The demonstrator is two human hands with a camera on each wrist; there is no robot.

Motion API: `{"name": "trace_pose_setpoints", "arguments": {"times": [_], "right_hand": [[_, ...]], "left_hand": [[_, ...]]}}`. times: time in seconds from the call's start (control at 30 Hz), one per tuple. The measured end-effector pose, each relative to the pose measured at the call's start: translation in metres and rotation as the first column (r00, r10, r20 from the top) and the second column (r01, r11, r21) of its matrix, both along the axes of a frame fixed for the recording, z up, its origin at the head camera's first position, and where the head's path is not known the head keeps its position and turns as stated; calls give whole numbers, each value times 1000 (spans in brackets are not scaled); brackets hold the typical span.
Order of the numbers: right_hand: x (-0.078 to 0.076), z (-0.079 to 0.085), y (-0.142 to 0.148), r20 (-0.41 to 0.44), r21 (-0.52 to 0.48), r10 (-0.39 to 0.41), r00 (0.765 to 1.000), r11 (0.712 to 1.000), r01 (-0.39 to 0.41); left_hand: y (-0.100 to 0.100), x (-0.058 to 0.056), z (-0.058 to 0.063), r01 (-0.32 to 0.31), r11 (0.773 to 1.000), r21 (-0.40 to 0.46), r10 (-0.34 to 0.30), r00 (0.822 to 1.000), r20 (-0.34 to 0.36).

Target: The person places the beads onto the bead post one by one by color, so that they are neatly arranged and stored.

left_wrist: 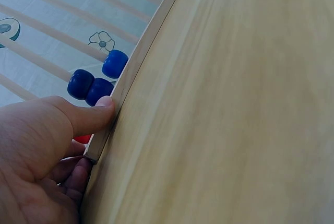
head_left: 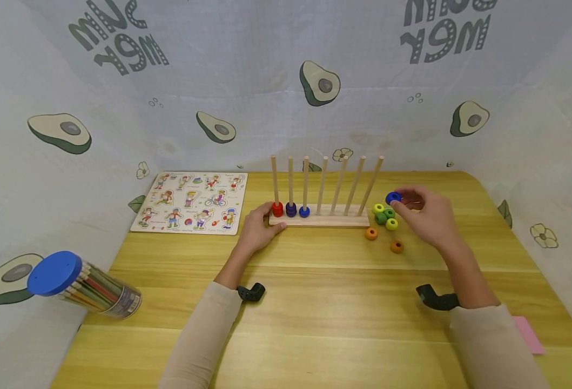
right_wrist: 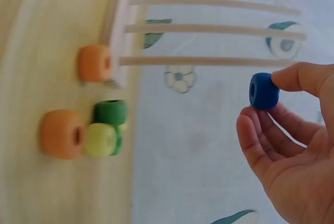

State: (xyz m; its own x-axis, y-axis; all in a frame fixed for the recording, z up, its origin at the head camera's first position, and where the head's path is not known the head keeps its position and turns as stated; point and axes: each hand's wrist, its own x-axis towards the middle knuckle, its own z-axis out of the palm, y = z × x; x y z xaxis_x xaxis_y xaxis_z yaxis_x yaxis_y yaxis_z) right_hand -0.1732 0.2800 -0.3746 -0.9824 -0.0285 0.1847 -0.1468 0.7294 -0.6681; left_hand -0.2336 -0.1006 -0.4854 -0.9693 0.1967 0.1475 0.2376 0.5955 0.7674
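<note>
My right hand (head_left: 428, 213) pinches a blue bead (right_wrist: 264, 91) between thumb and fingers, raised above the loose beads at the right. With thumb in front and fingers round the end, my left hand (head_left: 257, 229) grips the left end of a wooden peg stand (head_left: 334, 220). Seven upright pegs rise from the stand. Red beads (head_left: 277, 209) sit on the leftmost peg, dark blue beads (head_left: 291, 209) on the second, and one blue bead (head_left: 304, 212) on the third. The other pegs are bare.
Loose green beads (head_left: 380, 218), yellow-green beads (head_left: 391, 224) and orange beads (head_left: 396, 247) lie right of the stand. A picture puzzle board (head_left: 190, 203) lies at the back left. A blue-lidded tub of pencils (head_left: 101, 289) stands at the left, a pink paper (head_left: 529, 335) at the right.
</note>
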Motion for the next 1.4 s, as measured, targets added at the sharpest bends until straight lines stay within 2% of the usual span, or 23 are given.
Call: {"name": "trace_pose_setpoints", "arguments": {"times": [0.13, 0.33, 0.57, 0.9, 1.4], "right_hand": [[-2, 22, -10, -70, -4, -5, 998, 1000, 5], [-10, 48, -35, -186, -32, 61, 981, 997, -69], [-24, 70, -71, -185, -60, 123, 975, 989, -136], [-53, 76, -111, -175, -83, 213, 961, 970, -230], [-73, 77, -138, -137, 11, 293, 946, 956, -295]], "left_hand": [[0, 0, 0, 2, 1000, -3, -2, 1000, -3], [0, 0, 0, 2, 1000, 2, -2, 1000, 0], [0, 0, -1, 2, 1000, 1, -2, 1000, 9], [-1, -3, -4, 6, 1000, 0, -6, 1000, 16], [-1, -4, -4, 3, 1000, 2, -3, 1000, 13]]}}
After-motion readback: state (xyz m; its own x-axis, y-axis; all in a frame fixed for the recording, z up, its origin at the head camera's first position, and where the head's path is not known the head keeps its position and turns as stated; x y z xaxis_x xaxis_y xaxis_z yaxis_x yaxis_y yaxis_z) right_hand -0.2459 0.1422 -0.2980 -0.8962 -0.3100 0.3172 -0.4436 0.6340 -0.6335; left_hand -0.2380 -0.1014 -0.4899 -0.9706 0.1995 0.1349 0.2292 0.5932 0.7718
